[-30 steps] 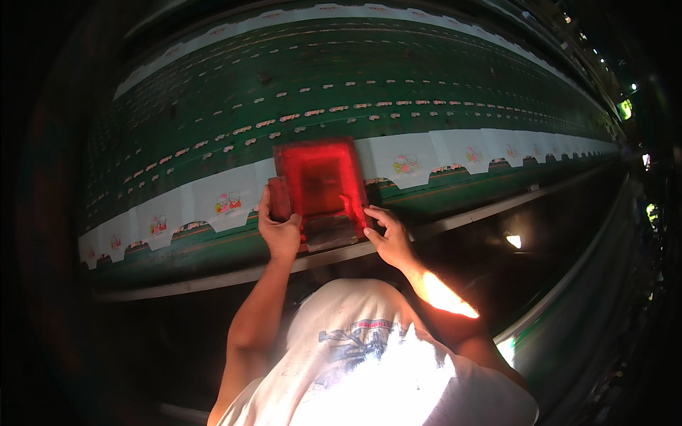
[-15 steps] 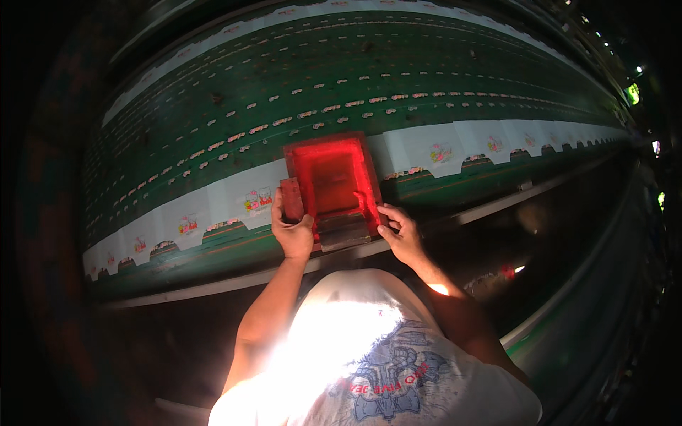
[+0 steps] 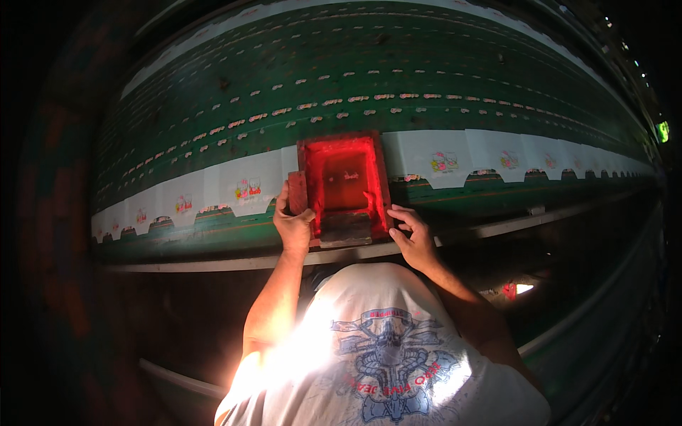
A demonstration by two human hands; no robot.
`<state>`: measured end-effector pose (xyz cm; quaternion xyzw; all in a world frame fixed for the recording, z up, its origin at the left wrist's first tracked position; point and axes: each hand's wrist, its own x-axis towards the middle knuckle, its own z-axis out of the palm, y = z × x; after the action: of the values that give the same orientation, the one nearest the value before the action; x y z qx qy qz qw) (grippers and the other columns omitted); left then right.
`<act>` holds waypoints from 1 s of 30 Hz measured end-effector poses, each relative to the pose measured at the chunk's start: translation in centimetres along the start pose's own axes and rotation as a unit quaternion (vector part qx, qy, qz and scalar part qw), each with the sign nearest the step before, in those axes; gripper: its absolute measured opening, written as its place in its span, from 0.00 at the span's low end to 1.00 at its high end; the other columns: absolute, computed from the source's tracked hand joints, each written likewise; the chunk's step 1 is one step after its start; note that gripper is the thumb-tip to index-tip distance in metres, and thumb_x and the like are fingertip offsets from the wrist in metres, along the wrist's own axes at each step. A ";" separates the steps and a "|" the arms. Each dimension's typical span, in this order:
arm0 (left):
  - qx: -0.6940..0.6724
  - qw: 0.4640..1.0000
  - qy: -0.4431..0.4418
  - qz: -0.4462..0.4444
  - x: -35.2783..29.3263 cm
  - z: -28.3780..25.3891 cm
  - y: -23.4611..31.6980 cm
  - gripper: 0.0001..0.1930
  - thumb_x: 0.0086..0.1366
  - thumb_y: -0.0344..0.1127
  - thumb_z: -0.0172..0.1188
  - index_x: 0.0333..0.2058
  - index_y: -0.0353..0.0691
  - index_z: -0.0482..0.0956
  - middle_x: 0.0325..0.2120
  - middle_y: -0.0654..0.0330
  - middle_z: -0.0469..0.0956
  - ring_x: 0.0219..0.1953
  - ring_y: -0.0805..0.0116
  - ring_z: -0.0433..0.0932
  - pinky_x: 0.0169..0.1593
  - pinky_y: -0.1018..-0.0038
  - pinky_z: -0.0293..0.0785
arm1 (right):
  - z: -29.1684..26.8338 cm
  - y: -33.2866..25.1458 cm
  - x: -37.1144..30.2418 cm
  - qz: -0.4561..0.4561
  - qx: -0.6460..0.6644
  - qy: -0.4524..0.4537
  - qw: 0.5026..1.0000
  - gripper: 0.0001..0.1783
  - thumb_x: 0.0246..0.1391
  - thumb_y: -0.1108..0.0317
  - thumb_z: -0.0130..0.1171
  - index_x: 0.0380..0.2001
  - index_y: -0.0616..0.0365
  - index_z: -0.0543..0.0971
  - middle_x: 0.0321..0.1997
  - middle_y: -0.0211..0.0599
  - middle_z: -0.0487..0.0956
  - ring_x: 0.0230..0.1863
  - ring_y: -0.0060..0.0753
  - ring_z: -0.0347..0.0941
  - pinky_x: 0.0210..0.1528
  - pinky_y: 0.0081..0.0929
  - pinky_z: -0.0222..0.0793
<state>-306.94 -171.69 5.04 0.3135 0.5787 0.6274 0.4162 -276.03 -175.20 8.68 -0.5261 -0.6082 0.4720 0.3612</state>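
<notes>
A red-stained screen printing frame [image 3: 384,170] lies on the near edge of the green table, over the row of white pieces. Through its red mesh [image 3: 344,181] small printed figures show faintly. A dark strip [image 3: 346,228] crosses its near end. My left hand [image 3: 293,226] is closed on the frame's left side, fingers around a red block [image 3: 297,190] that sticks out there and thumb on the near corner. My right hand [image 3: 414,238] is at the right side, thumb and fingers apart, fingertips beside the edge; whether they touch it I cannot tell.
White pieces with small coloured prints [image 3: 444,160] run in a row along the table's near side, left and right of the frame. Rows of small printed marks cover the long green table [image 3: 270,113]. A pale rail [image 3: 213,264] borders its near edge.
The frame has settled flat, and the figures under its mesh now show. My right fingers have loosened from the right edge. My left hand keeps its hold; the whole view has shifted slightly.
</notes>
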 end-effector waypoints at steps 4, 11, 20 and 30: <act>-0.008 1.000 -0.010 0.010 0.3 -0.3 -0.3 0.49 0.52 0.08 0.67 0.76 0.28 0.72 0.68 0.53 0.81 0.65 0.67 0.81 0.71 0.70 0.76 | -0.5 -2.5 1.1 -0.190 -0.145 0.009 0.971 0.23 0.60 0.74 0.75 0.59 0.56 0.87 0.65 0.45 0.85 0.67 0.53 0.81 0.68 0.44 0.79; -0.038 0.999 -0.024 -0.013 0.2 -0.9 -0.7 0.50 0.52 0.07 0.69 0.78 0.29 0.71 0.68 0.55 0.81 0.64 0.68 0.82 0.69 0.70 0.79 | 2.0 -5.7 3.2 -0.320 -0.225 -0.182 0.902 0.26 0.55 0.68 0.77 0.59 0.52 0.88 0.65 0.39 0.84 0.66 0.47 0.80 0.69 0.46 0.78; -0.034 0.999 -0.018 0.001 -0.1 -0.5 -0.2 0.49 0.52 0.08 0.64 0.77 0.28 0.70 0.68 0.56 0.80 0.65 0.68 0.81 0.71 0.70 0.76 | 5.8 -5.1 5.0 -0.330 -0.319 -0.133 0.879 0.20 0.62 0.70 0.60 0.56 0.58 0.86 0.53 0.37 0.85 0.53 0.45 0.79 0.60 0.46 0.78; -0.040 0.999 -0.009 0.034 -0.3 -0.4 -1.1 0.34 0.75 0.22 0.66 0.78 0.28 0.69 0.67 0.53 0.80 0.68 0.67 0.79 0.74 0.68 0.72 | 2.2 -7.0 14.6 -0.186 -0.318 -0.258 0.893 0.21 0.61 0.81 0.66 0.57 0.59 0.86 0.54 0.45 0.88 0.61 0.55 0.80 0.67 0.52 0.76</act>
<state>-306.99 -172.18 3.89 0.3211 0.5384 0.6612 0.4122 -282.90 -161.26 13.92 -0.3501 -0.8843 0.2966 0.0863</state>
